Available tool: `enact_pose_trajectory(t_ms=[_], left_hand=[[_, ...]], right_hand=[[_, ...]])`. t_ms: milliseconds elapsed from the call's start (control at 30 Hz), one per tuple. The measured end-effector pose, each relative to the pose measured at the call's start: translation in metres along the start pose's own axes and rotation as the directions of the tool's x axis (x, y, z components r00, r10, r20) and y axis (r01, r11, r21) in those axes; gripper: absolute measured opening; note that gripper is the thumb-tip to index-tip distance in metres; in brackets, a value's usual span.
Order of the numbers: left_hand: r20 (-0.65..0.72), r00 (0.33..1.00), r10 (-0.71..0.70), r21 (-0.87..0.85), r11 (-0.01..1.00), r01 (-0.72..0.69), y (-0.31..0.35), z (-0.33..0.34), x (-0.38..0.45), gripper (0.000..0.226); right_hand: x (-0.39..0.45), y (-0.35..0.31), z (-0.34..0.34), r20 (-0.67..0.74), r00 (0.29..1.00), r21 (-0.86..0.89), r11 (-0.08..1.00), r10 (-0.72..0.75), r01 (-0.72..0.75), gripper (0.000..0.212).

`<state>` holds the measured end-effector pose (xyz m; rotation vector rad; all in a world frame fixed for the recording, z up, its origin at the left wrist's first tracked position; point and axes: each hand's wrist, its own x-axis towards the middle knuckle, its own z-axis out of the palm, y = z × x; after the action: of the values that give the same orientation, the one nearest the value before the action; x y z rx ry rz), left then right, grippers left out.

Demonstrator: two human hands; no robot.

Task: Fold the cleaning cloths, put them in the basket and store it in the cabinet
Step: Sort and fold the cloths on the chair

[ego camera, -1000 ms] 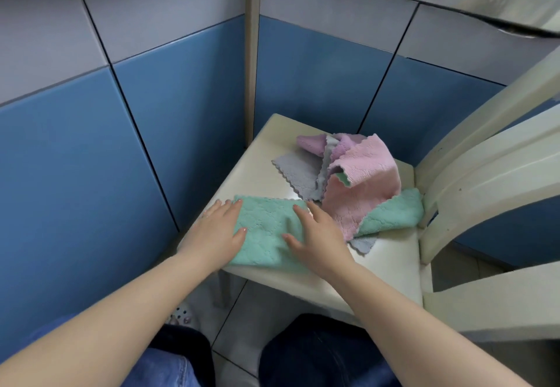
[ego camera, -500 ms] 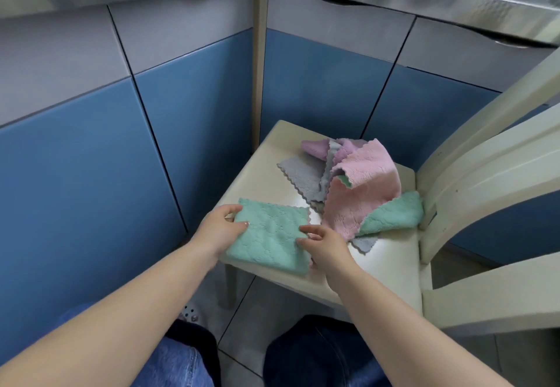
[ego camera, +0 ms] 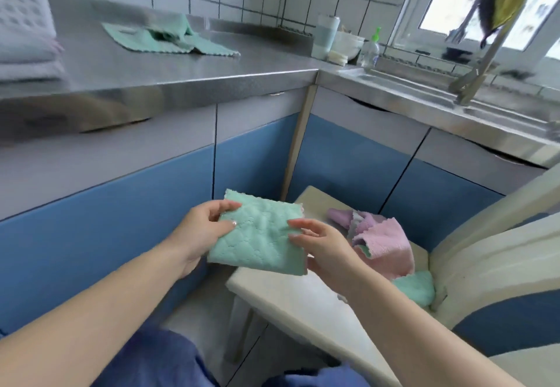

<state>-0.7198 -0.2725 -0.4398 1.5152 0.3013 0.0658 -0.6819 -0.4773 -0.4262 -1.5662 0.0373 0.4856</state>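
The folded green cloth (ego camera: pixel 260 235) has come up off the chair (ego camera: pixel 303 305) to mid-frame; left hand (ego camera: pixel 203 229) and right hand (ego camera: pixel 321 244) pinch its sides. Folding looks done; next it needs the basket, maybe upper left

Left hand (ego camera: pixel 203 229): bare, no ring or watch visible; short pale-polished nail on thumb. Right hand (ego camera: pixel 325 246): bare, no jewellery visible. Both forearms bare, no sleeves in frame, entering from 7 and 5 o'clock. Legs at 6 o'clock: blue denim trousers (ego camera: pixel 169 359), blurred.
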Motion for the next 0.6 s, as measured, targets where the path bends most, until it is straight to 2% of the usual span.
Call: enact_pose_trajectory(t_ms=[167, 300, 467, 600], left_hand=[[-0.037, 0.983, 0.180, 0.088, 0.980, -0.176, 0.086, -0.059, -0.018, 0.026], [-0.157, 0.934, 0.320, 0.227, 0.932, -0.281, 0.136, -0.110, -0.036, 0.022], [-0.306, 0.847, 0.435, 0.337, 0.882, -0.331, 0.175, -0.162, -0.055, 0.022], [-0.350, 0.833, 0.429, 0.329, 0.889, -0.319, 0.214, -0.201, -0.065, 0.024]], right_hand=[[-0.005, -0.090, 0.052, 0.107, 0.976, -0.092, 0.976, -0.189, 0.199, 0.021], [-0.002, -0.152, 0.103, 0.239, 0.920, -0.109, 0.933, -0.312, 0.344, 0.025], [0.010, -0.197, 0.164, 0.376, 0.847, -0.102, 0.892, -0.375, 0.440, 0.021], [0.021, -0.230, 0.215, 0.485, 0.773, -0.051, 0.869, -0.409, 0.492, 0.021]])
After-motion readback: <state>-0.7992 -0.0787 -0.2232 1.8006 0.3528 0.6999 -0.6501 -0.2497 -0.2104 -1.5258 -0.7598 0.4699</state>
